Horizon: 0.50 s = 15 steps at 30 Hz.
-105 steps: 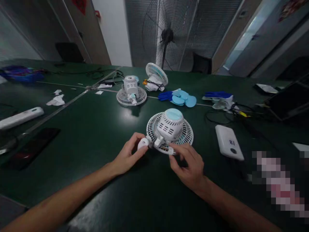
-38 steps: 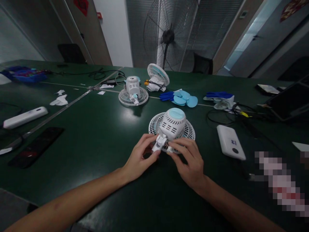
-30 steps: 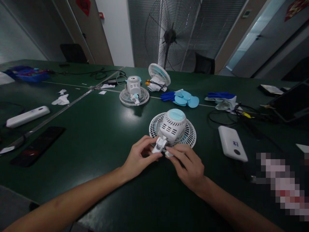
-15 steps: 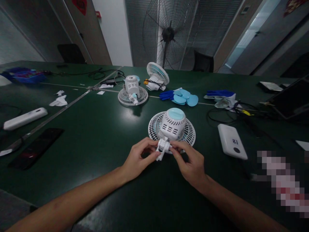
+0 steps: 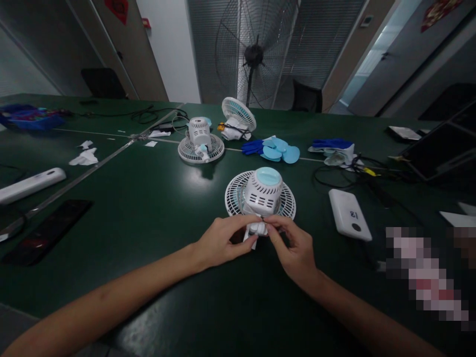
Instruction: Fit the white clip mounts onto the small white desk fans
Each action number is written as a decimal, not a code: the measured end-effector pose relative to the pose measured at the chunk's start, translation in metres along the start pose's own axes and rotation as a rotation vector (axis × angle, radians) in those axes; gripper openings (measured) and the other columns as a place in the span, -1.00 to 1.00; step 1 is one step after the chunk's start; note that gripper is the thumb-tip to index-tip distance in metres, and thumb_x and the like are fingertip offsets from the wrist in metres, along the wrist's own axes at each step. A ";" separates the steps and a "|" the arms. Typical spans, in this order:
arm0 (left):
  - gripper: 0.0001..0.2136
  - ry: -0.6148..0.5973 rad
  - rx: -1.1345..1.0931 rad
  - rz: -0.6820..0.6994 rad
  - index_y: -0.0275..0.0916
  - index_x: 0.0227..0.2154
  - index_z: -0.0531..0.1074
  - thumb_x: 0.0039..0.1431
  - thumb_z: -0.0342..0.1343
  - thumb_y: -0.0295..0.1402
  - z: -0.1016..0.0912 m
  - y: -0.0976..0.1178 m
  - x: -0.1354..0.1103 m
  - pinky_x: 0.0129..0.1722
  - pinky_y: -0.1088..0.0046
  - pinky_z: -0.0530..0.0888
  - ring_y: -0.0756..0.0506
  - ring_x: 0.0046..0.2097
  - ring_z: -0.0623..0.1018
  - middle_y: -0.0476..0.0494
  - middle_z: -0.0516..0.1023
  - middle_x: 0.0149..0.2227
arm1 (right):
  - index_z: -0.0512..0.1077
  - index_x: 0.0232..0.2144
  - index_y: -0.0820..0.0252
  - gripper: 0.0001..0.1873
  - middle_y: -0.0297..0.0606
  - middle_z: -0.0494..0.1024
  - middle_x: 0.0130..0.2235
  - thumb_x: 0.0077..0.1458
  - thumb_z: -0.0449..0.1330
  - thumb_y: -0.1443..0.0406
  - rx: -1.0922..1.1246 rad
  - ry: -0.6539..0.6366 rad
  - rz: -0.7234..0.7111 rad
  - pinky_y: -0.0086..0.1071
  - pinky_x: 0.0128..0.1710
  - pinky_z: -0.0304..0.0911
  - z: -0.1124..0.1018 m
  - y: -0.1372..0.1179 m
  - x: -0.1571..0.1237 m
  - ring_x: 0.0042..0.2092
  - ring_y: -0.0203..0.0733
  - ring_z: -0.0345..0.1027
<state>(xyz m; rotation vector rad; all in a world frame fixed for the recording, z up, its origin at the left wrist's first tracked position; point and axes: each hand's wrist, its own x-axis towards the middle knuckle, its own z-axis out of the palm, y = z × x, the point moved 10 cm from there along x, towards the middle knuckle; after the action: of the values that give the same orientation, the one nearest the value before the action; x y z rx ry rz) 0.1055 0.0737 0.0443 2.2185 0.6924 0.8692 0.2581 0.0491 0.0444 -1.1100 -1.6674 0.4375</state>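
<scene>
A small white fan with a pale blue cap lies grille-down on the green table. Its white clip bracket sticks out toward me from the motor housing. My left hand pinches the bracket from the left, thumb under and fingers over it. My right hand pinches the same bracket from the right, fingertips meeting the left hand's at the fan's base. Both hands are closed on it.
A second fan lies grille-down farther back, a third fan beside it, then blue fan blades and blue gloves. A white power bank and cables lie right; a white remote-like device and a dark phone lie left.
Both hands closed in on the fan's clip bracket, which swung from pointing left-forward to pointing straight toward me. My left hand let go of a round white part seen earlier.
</scene>
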 end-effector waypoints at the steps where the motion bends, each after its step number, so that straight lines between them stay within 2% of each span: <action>1: -0.62 -0.024 0.008 0.004 -0.13 0.22 0.37 0.39 0.14 -0.28 0.002 0.001 0.004 -0.36 0.49 0.49 -0.01 -0.37 0.55 -0.11 0.62 -0.16 | 0.50 -0.05 0.08 -0.81 -0.29 0.63 -0.20 0.30 0.23 0.35 0.004 0.003 0.012 -0.28 -0.18 0.53 -0.002 0.002 -0.001 -0.21 -0.19 0.57; 5: -0.71 -0.104 0.055 0.004 -0.17 0.12 0.45 0.41 0.10 -0.26 0.010 0.006 0.012 -0.43 0.53 0.42 -0.01 -0.41 0.53 -0.10 0.63 -0.22 | 0.48 0.00 0.08 -0.74 -0.26 0.62 -0.14 0.27 0.25 0.38 0.020 -0.047 0.002 -0.27 -0.16 0.52 -0.005 0.001 -0.008 -0.16 -0.16 0.56; 10: -0.76 -0.086 0.075 0.024 -0.20 0.05 0.46 0.40 0.09 -0.31 0.012 0.010 0.013 -0.44 0.56 0.42 0.01 -0.42 0.52 -0.08 0.60 -0.26 | 0.47 0.01 0.08 -0.72 -0.25 0.60 -0.12 0.27 0.25 0.40 0.022 -0.102 -0.022 -0.27 -0.17 0.53 -0.007 -0.001 -0.012 -0.15 -0.16 0.55; 15: -0.80 -0.092 0.050 0.039 -0.23 0.00 0.44 0.39 0.10 -0.31 0.013 0.004 0.010 -0.46 0.61 0.39 0.06 -0.46 0.49 -0.01 0.55 -0.33 | 0.45 0.07 0.09 -0.68 -0.22 0.61 -0.06 0.30 0.24 0.40 -0.123 -0.173 -0.160 -0.24 -0.07 0.51 -0.002 -0.014 -0.011 -0.11 -0.16 0.54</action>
<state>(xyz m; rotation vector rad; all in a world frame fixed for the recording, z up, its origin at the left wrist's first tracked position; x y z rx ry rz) 0.1224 0.0727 0.0431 2.3079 0.6363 0.7709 0.2539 0.0327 0.0491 -1.0407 -1.9410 0.3393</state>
